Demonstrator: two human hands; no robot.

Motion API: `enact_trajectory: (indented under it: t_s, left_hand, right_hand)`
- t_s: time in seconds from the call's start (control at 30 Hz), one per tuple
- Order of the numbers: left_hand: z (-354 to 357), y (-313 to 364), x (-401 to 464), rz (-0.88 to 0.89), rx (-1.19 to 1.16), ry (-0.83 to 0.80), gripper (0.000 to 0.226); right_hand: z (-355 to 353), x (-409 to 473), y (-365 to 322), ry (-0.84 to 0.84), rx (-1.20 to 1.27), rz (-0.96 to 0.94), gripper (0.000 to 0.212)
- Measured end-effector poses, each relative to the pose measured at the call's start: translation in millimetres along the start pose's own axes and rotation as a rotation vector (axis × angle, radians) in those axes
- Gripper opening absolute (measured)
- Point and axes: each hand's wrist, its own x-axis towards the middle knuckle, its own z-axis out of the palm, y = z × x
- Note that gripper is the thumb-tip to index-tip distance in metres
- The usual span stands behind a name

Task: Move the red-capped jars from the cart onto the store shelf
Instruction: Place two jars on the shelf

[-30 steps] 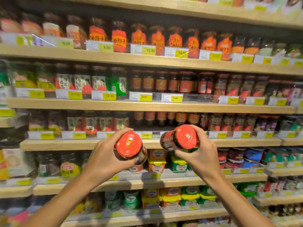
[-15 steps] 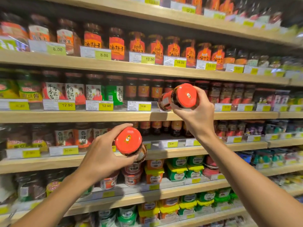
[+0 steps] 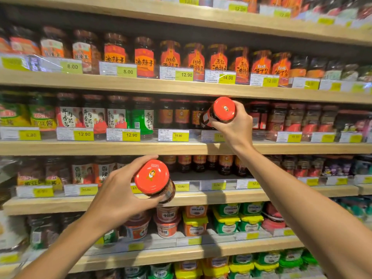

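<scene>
**Eng:** While your right hand (image 3: 234,125) is up at the second shelf (image 3: 181,148), its fingers are curled round a red-capped jar (image 3: 219,111), cap tipped toward the camera, base pointing into the row of dark jars (image 3: 175,113).

**Op:** Is it down on the board?

**Eng:** Can't tell. Jar sits in the gap behind the price tags (image 3: 173,135), tilted; your hand hides the bottom.

**Op:** And the left?

**Eng:** Your left hand (image 3: 118,196) grips a second red-capped jar (image 3: 155,180) from the side, thumb over the top edge, fingers wrapped underneath. It's held in front of the third shelf (image 3: 221,195), clear of it, cap facing you, also tilted.

**Op:** Surroundings?

**Eng:** Matching jars stand further back on the third shelf (image 3: 203,164). Green and orange tubs (image 3: 227,220) fill the shelf below. Orange-labelled jars (image 3: 171,57) line the shelf above your right hand.
</scene>
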Motion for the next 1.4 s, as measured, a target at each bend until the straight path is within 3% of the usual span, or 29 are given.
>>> enact_trajectory:
  t_s: [0.6,1.07,1.4]
  left_hand:
    - [9.9,3.1,16.3,-0.022,-0.027,-0.001,0.091]
    - [5.3,25.4,37.4,-0.082,-0.089,0.103,0.079]
    - [-17.6,38.5,77.5,-0.034,-0.1,0.162,0.074]
  right_hand:
    - [33.9,47.8,16.8,-0.16,-0.319,0.193,0.054]
    - [31.5,46.3,7.5,-0.209,-0.413,0.073,0.064]
    - [40.1,47.5,9.2,-0.276,-0.462,0.011,0.053]
